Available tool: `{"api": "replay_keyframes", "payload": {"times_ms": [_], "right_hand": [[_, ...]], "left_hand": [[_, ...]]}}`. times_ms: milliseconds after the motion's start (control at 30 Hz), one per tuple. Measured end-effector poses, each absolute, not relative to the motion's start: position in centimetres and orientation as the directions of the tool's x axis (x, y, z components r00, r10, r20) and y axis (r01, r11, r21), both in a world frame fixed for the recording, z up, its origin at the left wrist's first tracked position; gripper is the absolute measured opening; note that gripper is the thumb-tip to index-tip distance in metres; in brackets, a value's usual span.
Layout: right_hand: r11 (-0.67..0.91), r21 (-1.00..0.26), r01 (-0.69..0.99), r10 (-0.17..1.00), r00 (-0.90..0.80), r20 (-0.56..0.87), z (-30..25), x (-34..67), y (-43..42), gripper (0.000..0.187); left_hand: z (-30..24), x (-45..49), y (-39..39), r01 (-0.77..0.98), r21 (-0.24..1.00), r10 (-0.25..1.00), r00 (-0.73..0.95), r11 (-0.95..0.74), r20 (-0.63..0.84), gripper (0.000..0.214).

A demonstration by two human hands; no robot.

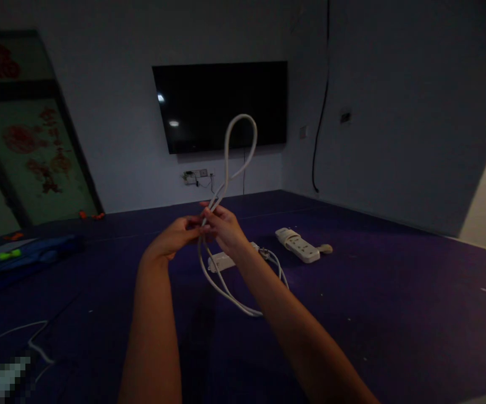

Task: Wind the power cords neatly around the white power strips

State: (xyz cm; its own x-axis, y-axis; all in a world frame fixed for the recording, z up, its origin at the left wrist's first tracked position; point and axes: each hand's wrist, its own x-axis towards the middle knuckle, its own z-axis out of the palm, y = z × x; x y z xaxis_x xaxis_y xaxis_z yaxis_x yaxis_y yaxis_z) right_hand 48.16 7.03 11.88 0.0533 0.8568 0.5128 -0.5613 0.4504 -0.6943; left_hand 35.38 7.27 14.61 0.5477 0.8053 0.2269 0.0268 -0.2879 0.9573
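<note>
A white power cord [227, 151] is pinched between my two hands, and a doubled loop of it stands up above them. My left hand [177, 234] closes on the cord from the left, its fingertips meeting those of the other hand. From the right, my right hand [225, 227] is closed on the same strands. Below, the cord hangs in a wide curve down to the purple surface. Behind my right wrist lies a white power strip [222, 261], partly hidden by my forearm. The cord's plug [264, 253] appears to rest near the strip's right end.
A second white power strip [304, 249], its cord wrapped around one end, lies to the right on the purple surface [394, 292]. Blue cloth [36, 255] is at the left, and a thin white cable [36, 343] at the lower left. A television [226, 106] hangs on the far wall.
</note>
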Motion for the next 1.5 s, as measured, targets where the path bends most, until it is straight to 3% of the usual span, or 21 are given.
{"api": "replay_keyframes", "payload": {"times_ms": [100, 267, 433, 533, 633, 767, 833, 933, 1033, 1100, 1200, 1300, 1367, 1433, 1500], "right_hand": [[0.486, -0.668, -0.563, 0.861, 0.176, 0.478, 12.4, 49.8, 6.9, 0.028], [0.495, -0.686, -0.534, 0.869, 0.321, 0.377, 12.4, 51.6, 7.2, 0.02], [0.543, -0.672, -0.505, 0.837, 0.395, 0.379, 12.6, 53.5, 7.8, 0.018], [0.549, -0.643, -0.533, 0.832, 0.425, 0.358, 12.9, 54.6, 7.7, 0.014], [0.452, -0.733, -0.509, 0.888, 0.333, 0.316, 13.0, 55.6, 7.0, 0.017], [0.218, -0.94, -0.264, 0.976, 0.084, 0.203, 13.3, 57.0, 5.2, 0.034], [0.242, -0.97, -0.028, 0.965, 0.109, 0.238, 13.5, 57.9, 4.4, 0.038], [0.416, -0.862, 0.288, 0.837, 0.249, 0.487, 13.9, 59.3, 4.0, 0.042], [0.547, -0.684, 0.483, 0.671, 0.236, 0.703, 13.7, 59.8, 4.3, 0.078], [0.581, -0.626, 0.519, 0.676, 0.12, 0.727, 13.0, 59.4, 4.8, 0.102], [0.603, -0.643, 0.472, 0.744, -0.041, 0.667, 11.7, 57.4, 6.2, 0.115], [0.662, -0.669, 0.336, 0.735, -0.12, 0.667, 10.5, 55.3, 7.7, 0.103], [0.627, -0.729, 0.276, 0.776, -0.133, 0.617, 10.3, 54.5, 8.5, 0.072], [0.567, -0.762, 0.313, 0.818, -0.107, 0.565, 10.5, 54.7, 8.5, 0.049], [0.549, -0.722, 0.422, 0.812, -0.062, 0.581, 11.2, 55.6, 8.0, 0.038]], "left_hand": [[14.1, 37.4, 7.9, -0.067, 0.97, 0.82, 0.522, -0.234, 0.234, 0.037], [13.4, 39.1, 8.3, -0.023, 0.96, 0.828, 0.501, -0.281, 0.254, 0.019], [12.2, 40.1, 8.6, 0.049, 0.976, 0.792, 0.594, -0.21, 0.14, 0.029], [11.6, 41.2, 8.9, -0.064, 0.973, 0.815, 0.535, -0.223, 0.222, 0.036], [11.6, 41.9, 9.3, -0.149, 0.947, 0.848, 0.421, -0.284, 0.321, 0.035], [11.9, 41.5, 10.0, -0.2, 0.914, 0.872, 0.285, -0.352, 0.398, 0.031], [12.3, 40.7, 10.2, -0.202, 0.906, 0.876, 0.246, -0.371, 0.414, 0.029], [12.8, 39.3, 10.2, -0.19, 0.903, 0.877, 0.227, -0.386, 0.423, 0.026], [13.4, 38.3, 9.9, -0.164, 0.897, 0.87, 0.227, -0.41, 0.439, 0.024], [13.7, 37.9, 9.6, -0.143, 0.893, 0.861, 0.239, -0.426, 0.449, 0.023], [14.1, 37.6, 9.2, -0.113, 0.892, 0.845, 0.285, -0.439, 0.452, 0.021], [14.3, 37.6, 8.8, -0.089, 0.885, 0.829, 0.316, -0.458, 0.461, 0.02], [14.4, 37.6, 8.6, -0.063, 0.877, 0.826, 0.31, -0.475, 0.47, 0.018], [14.5, 37.4, 8.4, -0.016, 0.857, 0.822, 0.275, -0.515, 0.499, 0.015], [14.7, 37.2, 8.2, 0.054, 0.812, 0.801, 0.214, -0.582, 0.56, 0.016]]}}
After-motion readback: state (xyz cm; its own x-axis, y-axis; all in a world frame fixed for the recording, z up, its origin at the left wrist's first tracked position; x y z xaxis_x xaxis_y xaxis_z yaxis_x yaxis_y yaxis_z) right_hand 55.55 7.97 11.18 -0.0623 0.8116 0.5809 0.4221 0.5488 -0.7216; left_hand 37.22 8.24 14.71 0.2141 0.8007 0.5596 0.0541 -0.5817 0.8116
